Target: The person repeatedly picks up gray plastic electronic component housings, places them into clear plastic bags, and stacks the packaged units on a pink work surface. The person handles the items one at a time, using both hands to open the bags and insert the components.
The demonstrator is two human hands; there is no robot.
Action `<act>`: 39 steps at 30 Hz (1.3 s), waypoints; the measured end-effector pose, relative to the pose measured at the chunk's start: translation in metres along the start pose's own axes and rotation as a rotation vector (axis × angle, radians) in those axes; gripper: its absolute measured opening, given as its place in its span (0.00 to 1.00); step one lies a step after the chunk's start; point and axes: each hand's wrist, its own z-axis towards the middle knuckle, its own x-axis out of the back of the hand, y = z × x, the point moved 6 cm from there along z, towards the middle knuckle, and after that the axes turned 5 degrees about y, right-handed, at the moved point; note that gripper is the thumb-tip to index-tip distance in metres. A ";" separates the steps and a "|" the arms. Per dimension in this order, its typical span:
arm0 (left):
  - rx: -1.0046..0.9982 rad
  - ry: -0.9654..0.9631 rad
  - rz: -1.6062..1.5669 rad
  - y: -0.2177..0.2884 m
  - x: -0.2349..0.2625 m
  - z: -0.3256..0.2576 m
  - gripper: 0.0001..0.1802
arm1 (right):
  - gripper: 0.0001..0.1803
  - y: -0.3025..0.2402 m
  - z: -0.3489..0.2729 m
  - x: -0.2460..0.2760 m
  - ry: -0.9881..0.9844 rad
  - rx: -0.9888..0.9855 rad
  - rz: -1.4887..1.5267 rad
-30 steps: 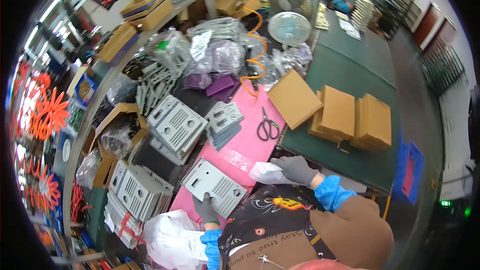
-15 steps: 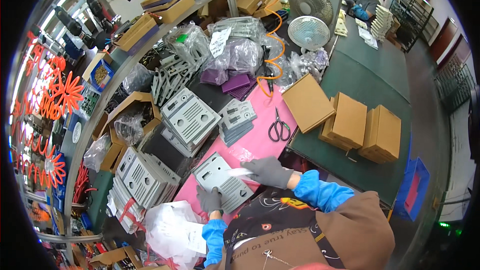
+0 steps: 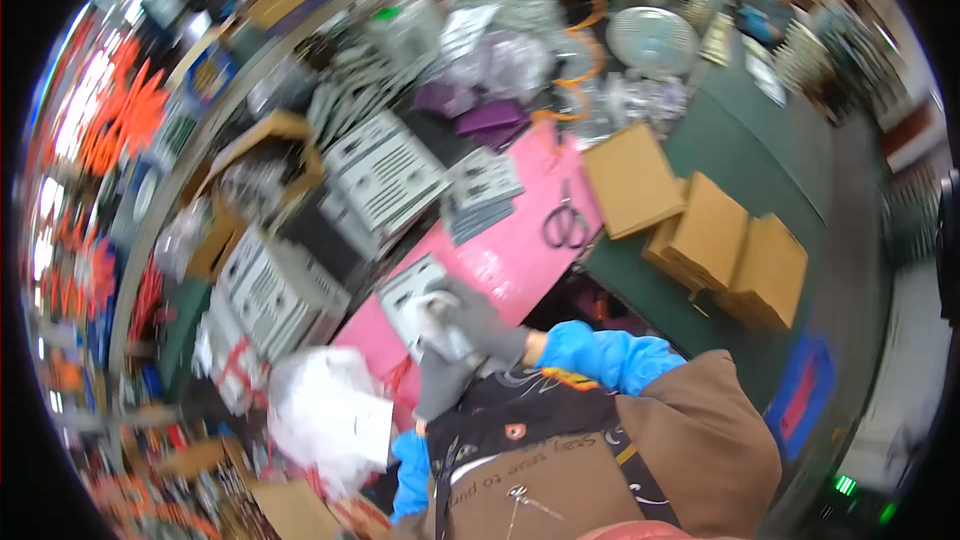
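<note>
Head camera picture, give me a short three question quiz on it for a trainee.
1. True or false: both gloved hands, left hand and right hand, are on the grey slotted panel.
2. What lies on the pink mat beside the stack of grey panels? A scissors, B hammer, C tape roll.
3. What colour are the sleeve covers on the forearms?

Key: 1 true. 2 A, the scissors. 3 blue, as on the right sleeve cover.
</note>
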 end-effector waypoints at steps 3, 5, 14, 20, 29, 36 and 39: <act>-0.078 0.223 0.420 -0.001 0.044 -0.005 0.27 | 0.25 0.004 0.000 -0.014 -0.114 -0.218 0.360; -0.094 0.352 0.510 0.007 0.083 -0.012 0.29 | 0.26 -0.010 -0.006 -0.008 -0.144 -0.160 0.182; -0.015 1.180 0.931 0.038 0.316 -0.134 0.51 | 0.19 0.066 -0.046 0.060 -0.096 -0.497 -0.020; 0.109 1.522 1.332 0.045 0.352 -0.153 0.42 | 0.18 0.061 -0.040 0.054 -0.089 -0.454 -0.018; 0.366 0.925 1.523 -0.077 0.331 -0.070 0.43 | 0.18 0.040 -0.035 0.040 -0.085 -0.413 -0.125; 0.532 0.818 1.398 -0.105 0.353 -0.059 0.47 | 0.17 0.086 -0.025 0.107 -0.122 -0.432 -0.427; 0.241 0.886 1.298 -0.080 0.372 -0.079 0.35 | 0.19 0.075 0.001 0.147 -0.065 -0.165 -0.802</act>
